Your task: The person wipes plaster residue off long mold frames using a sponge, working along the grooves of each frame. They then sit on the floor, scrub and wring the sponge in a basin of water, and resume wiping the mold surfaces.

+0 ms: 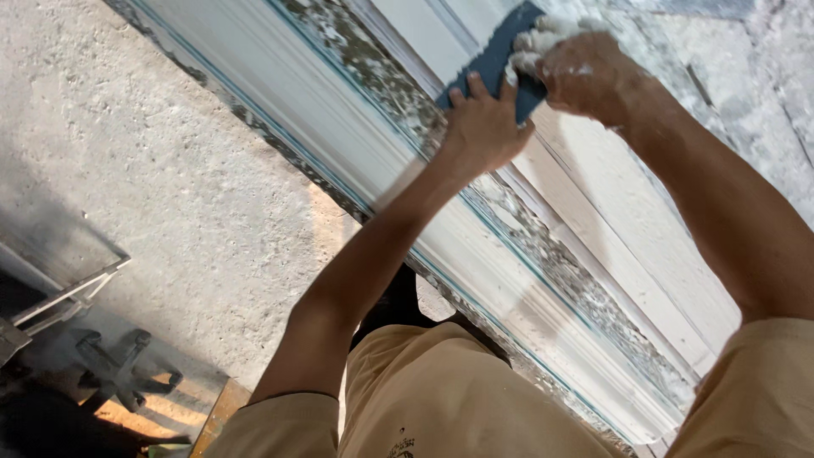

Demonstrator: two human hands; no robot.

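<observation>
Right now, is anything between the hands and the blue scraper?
No. Both the left hand and the right hand are already on the blue scraper, pressed to the white moulding. Only white plaster coats the right hand's fingers.

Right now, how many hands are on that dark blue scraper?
2. Left hand presses on the lower end of the dark blue scraper; right hand, caked in white plaster, grips its right edge over the white moulding. No others visible.

A plaster workshop: long white moulding [356, 144] under the fingers [479, 89], rough dusty concrete floor [153, 170] far off to their left, metal clamps [127, 369] well below them.
</observation>
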